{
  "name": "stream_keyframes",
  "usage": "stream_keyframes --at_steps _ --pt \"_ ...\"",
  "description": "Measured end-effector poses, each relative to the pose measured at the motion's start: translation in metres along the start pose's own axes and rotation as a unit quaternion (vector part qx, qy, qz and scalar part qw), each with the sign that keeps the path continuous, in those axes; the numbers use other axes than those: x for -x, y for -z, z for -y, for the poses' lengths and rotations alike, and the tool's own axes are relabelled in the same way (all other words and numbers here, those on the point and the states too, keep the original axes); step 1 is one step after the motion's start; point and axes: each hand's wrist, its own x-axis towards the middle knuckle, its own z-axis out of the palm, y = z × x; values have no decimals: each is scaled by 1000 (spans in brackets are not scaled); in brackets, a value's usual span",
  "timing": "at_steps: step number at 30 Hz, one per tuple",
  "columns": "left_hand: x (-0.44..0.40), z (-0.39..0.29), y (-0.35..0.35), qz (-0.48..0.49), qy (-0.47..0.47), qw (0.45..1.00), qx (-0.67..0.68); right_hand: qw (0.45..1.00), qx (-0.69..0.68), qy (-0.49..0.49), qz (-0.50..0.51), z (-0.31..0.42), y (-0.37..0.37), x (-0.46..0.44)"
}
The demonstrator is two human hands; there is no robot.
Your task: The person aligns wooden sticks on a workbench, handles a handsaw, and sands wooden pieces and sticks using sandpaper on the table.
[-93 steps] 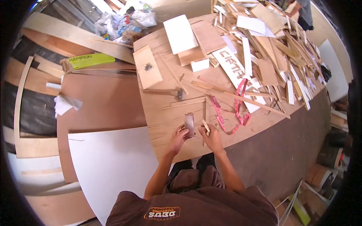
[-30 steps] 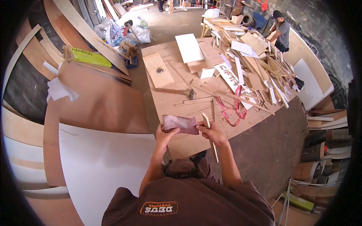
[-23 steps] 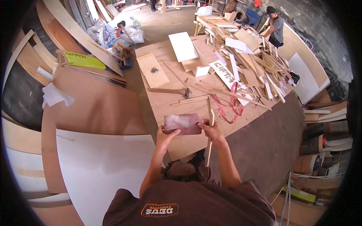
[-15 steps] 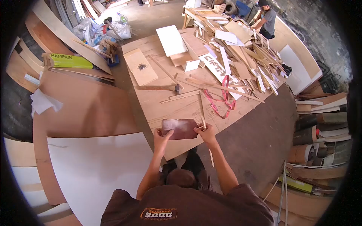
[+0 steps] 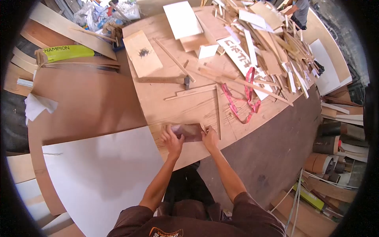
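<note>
The left hand grips the left end of a dull brownish-purple rectangular sheet, thumb against its near edge and fingers bent over the end; the right hand pinches the right end, where the tip of a pale thin wooden piece shows beside the fingertips; the sheet lies crosswise between the hands, over the near corner of a light-brown plywood tabletop, though whether it touches the wood I cannot tell.

Bare plywood runs from the sheet's far edge to a pale narrow wooden strip; another slender wooden strip stands lengthwise just right of the right hand, limiting room there; beyond it lies a looped pink measuring tape, near the table's right edge; a wooden-handled hammer lies farther in, well apart from both hands; past the right edge is open dark floor; left of the near corner spreads a large smooth white panel.
</note>
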Motion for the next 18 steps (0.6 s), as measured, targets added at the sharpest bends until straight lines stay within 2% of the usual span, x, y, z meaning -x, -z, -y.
stream_keyframes --at_steps 1,3,4,6,7,9,11,12,14,18 --pt "-1 -8 -2 8 6 1000 -2 1000 10 7 -4 -4 -2 -3" --pt "-6 -17 -8 78 -268 960 -20 1000 23 14 2 -7 0 -4" --pt "-8 -13 -26 84 -263 961 -24 999 33 29 2 -3 4 -3" --pt "-8 -10 -62 203 -357 904 117 998 49 37 4 -6 4 -2" --pt "-13 -17 -51 216 -323 911 136 998 23 64 -14 -11 1 -4" --pt "-17 -16 -53 221 -325 908 145 995 2 91 -27 -22 0 -9" --pt "-15 -12 -56 213 -341 907 125 993 -102 14 54 -22 4 -16" --pt "-13 -11 -56 219 -338 907 122 993 -104 10 59 -17 8 -14" --pt "-12 -12 -56 200 -352 908 109 977 -200 -21 70 -2 21 -18" --pt "-12 -7 -59 199 -352 906 125 984 -167 -31 57 -8 11 -32"
